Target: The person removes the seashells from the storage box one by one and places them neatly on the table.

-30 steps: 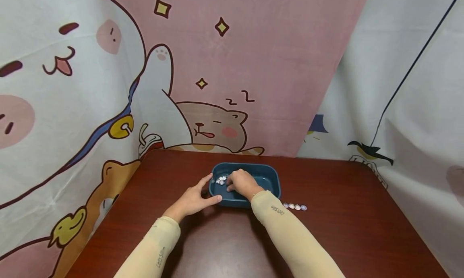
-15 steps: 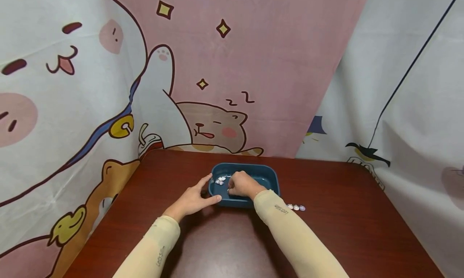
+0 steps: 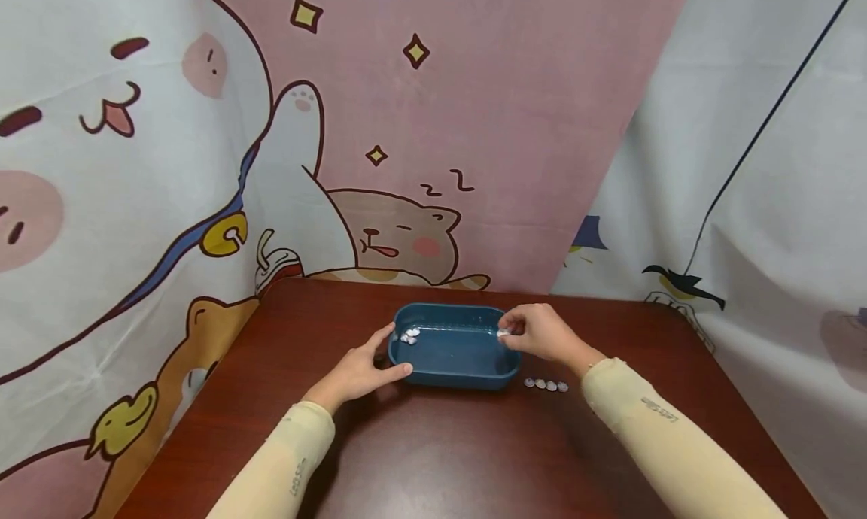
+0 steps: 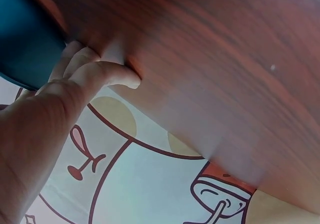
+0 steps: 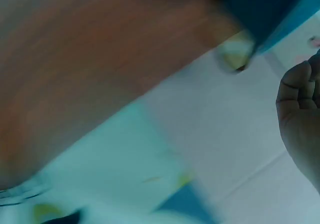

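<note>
Pieces [image 3: 409, 336]: small, whitish, clustered inside the tray [image 3: 454, 353] at its left end, a little left of center and below mid-height in the head view.
Right hand [image 3: 543, 329]: pinches 1 white piece [image 3: 503, 333] between thumb and fingers, at the tray's right end, right of center.
Left hand [image 3: 357, 372]: relaxed, thumb and fingers spread against the tray's left end, left of center.
Row [image 3: 546, 385]: 4 pieces lined up on the table [image 3: 420, 451], just beside the tray's lower right corner.
Sleeves [image 3: 278, 451]: 2, cream, reaching in from lower left and lower right.
Cloth [image 3: 508, 128]: pink and white, printed with cartoon animals, across the upper frame.
Right wrist view: blurred.
</note>
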Action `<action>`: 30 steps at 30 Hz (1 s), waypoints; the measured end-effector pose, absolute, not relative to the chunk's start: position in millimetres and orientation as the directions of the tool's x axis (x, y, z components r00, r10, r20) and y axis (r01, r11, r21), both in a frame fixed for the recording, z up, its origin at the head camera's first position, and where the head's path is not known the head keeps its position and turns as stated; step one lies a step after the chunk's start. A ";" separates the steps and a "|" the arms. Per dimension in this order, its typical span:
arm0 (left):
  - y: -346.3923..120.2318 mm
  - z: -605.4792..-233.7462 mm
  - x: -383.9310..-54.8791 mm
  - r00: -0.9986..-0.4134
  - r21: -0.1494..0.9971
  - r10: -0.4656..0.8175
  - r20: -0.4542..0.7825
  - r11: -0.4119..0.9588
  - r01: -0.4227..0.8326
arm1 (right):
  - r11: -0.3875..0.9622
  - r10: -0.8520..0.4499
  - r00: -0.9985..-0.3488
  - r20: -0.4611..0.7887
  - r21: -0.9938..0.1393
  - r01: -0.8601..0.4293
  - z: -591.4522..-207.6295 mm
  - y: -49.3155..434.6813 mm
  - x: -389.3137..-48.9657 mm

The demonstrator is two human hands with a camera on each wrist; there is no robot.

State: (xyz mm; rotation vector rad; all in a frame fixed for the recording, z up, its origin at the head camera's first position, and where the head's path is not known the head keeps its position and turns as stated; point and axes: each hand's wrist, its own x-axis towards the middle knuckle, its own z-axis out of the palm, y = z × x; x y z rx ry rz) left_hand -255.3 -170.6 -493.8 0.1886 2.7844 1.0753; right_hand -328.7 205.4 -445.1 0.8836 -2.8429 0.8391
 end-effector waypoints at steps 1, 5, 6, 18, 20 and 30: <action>-170.2 -493.0 -255.3 -0.981 0.673 0.168 -0.097 0.737 0.060 | 0.704 -0.474 -0.857 0.202 -0.498 -0.507 -448.1 223.3 -327.2; -169.4 -491.3 -255.2 -0.979 0.680 0.172 -0.105 0.731 0.055 | 0.754 -0.327 -0.935 0.141 -0.557 -0.348 -467.0 288.4 -314.7; -169.3 -491.1 -255.1 -0.979 0.682 0.175 -0.107 0.729 0.055 | 0.760 -0.305 -0.945 0.117 -0.569 -0.316 -473.2 301.5 -310.0; -170.9 -496.8 -258.6 -0.978 0.686 0.176 -0.113 0.726 0.051 | 0.707 -0.291 -0.957 -0.021 -0.678 -0.200 -522.9 342.8 -282.9; -171.0 -496.6 -258.9 -0.978 0.687 0.177 -0.111 0.725 0.054 | 0.704 -0.290 -0.957 -0.033 -0.685 -0.189 -524.3 342.6 -284.1; -169.9 -497.2 -258.9 -0.978 0.684 0.175 -0.113 0.728 0.051 | 0.691 -0.309 -0.949 -0.058 -0.700 -0.182 -528.2 346.1 -285.8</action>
